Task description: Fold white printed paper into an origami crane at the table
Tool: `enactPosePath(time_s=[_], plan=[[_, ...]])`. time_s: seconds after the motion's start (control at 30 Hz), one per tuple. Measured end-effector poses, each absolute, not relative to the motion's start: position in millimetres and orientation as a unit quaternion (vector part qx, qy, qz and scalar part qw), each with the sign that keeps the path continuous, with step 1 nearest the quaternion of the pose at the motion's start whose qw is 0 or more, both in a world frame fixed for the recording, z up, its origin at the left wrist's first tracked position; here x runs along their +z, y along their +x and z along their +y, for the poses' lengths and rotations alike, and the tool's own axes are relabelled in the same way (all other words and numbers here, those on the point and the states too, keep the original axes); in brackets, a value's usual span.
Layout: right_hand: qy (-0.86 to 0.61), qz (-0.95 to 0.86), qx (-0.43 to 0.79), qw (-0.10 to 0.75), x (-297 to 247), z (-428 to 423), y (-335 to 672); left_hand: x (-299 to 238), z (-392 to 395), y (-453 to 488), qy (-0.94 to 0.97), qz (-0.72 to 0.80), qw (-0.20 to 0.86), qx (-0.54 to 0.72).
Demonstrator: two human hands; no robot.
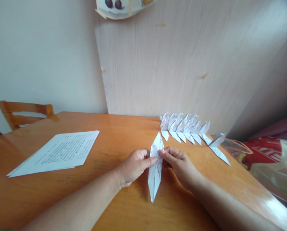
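Observation:
Between my two hands is a long, narrow piece of folded paper (155, 179), pointed at both ends, with faint print showing on it. My left hand (136, 165) pinches its left edge, the thumb lying across the front. From the other side my right hand (179, 165) grips the right edge, thumb on the front as well. Both hands are closed on the paper, and the fingers behind it are partly hidden. It is held above the wooden table (110, 205), its far tip pointing toward the wall.
Several folded paper figures (182, 126) stand in rows at the table's back right, one (219, 149) set apart nearer the right edge. Printed sheets (59, 152) lie stacked at left. A wooden chair (25, 110) stands beyond. Red and white bags (266, 154) sit off the right edge.

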State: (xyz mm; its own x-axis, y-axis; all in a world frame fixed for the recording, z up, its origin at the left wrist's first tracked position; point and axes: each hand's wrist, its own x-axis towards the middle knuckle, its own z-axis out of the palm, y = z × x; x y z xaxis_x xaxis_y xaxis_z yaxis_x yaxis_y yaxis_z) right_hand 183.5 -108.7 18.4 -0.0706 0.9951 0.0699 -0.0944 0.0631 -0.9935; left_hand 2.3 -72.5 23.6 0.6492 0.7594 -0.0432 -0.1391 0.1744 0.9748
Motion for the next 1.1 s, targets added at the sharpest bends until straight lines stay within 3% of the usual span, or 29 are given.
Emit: enactPosePath(time_s=[0.4,0.77,1.1], plan=[[-0.444,-0.526,0.488,0.537,22.3,-108.4,188.2,31.9,-76.4,-0.4,0.588,0.21,0.731,0.277],[-0.388,-0.484,0.584,0.523,16.7,-105.7,190.8,27.1,-73.5,-1.0,0.596,0.248,0.704,0.294],[-0.386,-0.499,0.584,0.51,18.1,-108.8,185.9,30.3,-75.3,-0.5,0.586,0.257,0.722,0.263]])
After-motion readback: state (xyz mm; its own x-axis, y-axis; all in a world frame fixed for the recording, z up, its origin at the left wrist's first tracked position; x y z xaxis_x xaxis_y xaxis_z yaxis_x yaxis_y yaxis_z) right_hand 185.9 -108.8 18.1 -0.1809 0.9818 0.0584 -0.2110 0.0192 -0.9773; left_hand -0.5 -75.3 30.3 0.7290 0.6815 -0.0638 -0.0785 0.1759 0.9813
